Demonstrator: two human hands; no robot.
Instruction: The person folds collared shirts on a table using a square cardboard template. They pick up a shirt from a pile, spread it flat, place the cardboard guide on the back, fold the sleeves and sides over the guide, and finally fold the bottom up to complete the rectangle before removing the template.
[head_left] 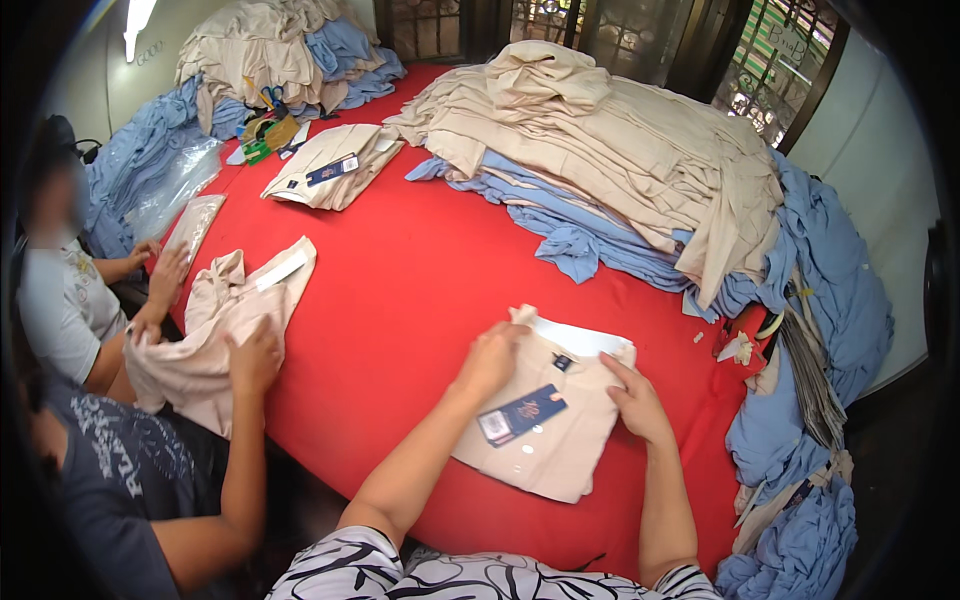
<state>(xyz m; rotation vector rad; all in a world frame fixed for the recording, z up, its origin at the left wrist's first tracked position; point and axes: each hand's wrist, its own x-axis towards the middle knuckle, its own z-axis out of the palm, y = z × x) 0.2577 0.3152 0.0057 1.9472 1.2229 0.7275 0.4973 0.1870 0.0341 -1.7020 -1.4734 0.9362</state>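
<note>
A folded beige shirt (590,425) lies on the red table in front of me, its collar end away from me. A white card strip (580,338) shows along that end, and a dark blue hang tag (522,415) rests on the shirt's front. My left hand (490,360) has its fingers closed at the far left corner, by a bit of bunched cloth. At the far right corner my right hand (640,402) grips the shirt's edge, thumb on top; some of its fingers are hidden.
Beige and blue garments form a large pile (600,150) at the back right. Another tagged folded shirt (335,165) lies farther back. At left, one co-worker handles a beige garment (230,320); another has a plastic-wrapped packet (192,235). A tape dispenser (265,135) stands behind.
</note>
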